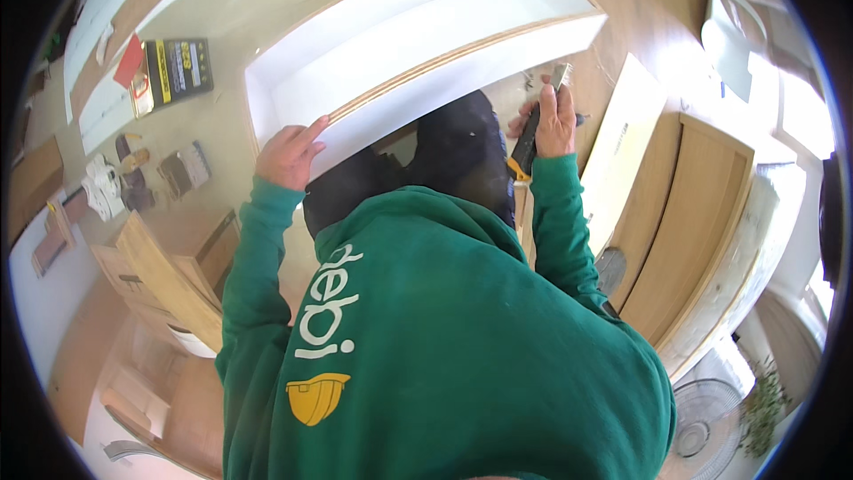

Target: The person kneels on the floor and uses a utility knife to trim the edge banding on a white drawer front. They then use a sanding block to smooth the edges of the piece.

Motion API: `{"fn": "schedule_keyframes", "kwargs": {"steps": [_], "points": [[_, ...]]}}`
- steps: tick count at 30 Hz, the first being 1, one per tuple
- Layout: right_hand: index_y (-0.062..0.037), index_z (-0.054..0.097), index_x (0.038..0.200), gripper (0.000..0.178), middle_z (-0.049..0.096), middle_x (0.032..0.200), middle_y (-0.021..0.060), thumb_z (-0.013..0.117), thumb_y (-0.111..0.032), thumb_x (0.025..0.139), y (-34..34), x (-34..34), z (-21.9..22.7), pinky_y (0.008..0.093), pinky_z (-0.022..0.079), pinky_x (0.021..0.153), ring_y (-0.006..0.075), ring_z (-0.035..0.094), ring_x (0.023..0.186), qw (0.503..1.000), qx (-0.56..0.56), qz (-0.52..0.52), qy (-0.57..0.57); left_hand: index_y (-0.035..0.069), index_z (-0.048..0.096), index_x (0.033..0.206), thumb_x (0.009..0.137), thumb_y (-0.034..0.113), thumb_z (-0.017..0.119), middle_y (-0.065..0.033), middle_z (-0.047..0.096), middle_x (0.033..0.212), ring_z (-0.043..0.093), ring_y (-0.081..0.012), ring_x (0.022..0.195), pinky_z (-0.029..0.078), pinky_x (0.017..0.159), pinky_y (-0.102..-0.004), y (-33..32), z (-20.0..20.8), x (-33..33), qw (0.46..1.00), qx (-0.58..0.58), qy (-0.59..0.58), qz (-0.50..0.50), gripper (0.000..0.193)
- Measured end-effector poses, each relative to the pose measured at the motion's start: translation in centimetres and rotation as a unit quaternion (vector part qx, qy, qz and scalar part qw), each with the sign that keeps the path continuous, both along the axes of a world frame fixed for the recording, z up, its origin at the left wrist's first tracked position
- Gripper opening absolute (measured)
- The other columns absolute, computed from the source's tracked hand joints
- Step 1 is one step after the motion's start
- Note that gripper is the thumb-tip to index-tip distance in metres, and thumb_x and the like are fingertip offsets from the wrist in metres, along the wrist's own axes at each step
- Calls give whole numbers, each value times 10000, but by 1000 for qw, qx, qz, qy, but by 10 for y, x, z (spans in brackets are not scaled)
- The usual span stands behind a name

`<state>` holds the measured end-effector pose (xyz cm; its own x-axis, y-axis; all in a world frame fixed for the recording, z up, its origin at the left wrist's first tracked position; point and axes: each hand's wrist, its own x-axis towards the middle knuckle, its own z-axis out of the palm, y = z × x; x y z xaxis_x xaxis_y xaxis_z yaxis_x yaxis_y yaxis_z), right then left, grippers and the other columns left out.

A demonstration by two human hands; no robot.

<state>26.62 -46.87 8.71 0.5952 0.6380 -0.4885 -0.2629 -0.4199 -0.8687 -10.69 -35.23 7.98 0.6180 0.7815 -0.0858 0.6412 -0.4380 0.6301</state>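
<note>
A long white open-topped box (pixel 426 84), like a drawer with bare wood-coloured edges, lies tilted across my knees. My left hand (pixel 290 153) grips the near left corner of its rim, fingers on the edge. Off the box's near right side, my right hand (pixel 555 124) is closed around a black-and-yellow hand tool (pixel 526 147). A pale, silvery end shows past the fingers; the exact kind of tool cannot be made out. Both forearms are in green sleeves.
A black-and-yellow package (pixel 185 71) stands on the floor at the left, near small blocks (pixel 184 169) and white shoes (pixel 103 187). Wooden furniture (pixel 689 222) and a pale board (pixel 626 142) stand at the right. A fan (pixel 706 431) is at lower right.
</note>
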Motion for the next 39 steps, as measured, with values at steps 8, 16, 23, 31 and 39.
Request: {"fn": "schedule_keyframes", "kwargs": {"steps": [8,16,23,31,39], "points": [[36,678,1098,376,616,890,83,536,-297,994,9,108,-23,289,526,570,138,633,693,987,13,-114,-109,194,658,1286,836,114,738,-117,629,867,605,-288,772,497,724,-370,-55,38,44,996,-70,7,61,464],[-107,747,1037,213,704,880,120,673,-192,856,55,190,-111,407,509,811,305,661,877,873,-19,-133,-469,104,522,1409,844,206,750,-168,675,1048,672,-331,910,534,784,-387,-99,27,62,994,-80,33,73,618],[-162,760,1066,263,731,998,115,684,-289,848,83,214,-125,406,519,880,302,682,928,853,-132,-142,-485,69,660,1208,889,244,695,-155,698,1069,639,-321,1053,439,1004,-438,-66,43,18,980,-179,80,-42,366],[-152,773,1048,313,746,1010,103,669,-363,842,92,245,-93,364,514,931,290,696,980,873,-161,-107,-448,30,610,1262,847,214,742,-190,597,1274,560,-360,1197,322,1126,-461,29,-40,-30,975,52,142,161,474],[-147,764,1023,290,731,1010,126,604,-344,883,99,235,-91,405,508,920,323,675,983,789,-233,17,-569,15,195,1547,659,-76,790,-222,479,1399,548,-322,1217,484,988,-410,17,-121,-46,804,-320,-133,483,1073]]}}
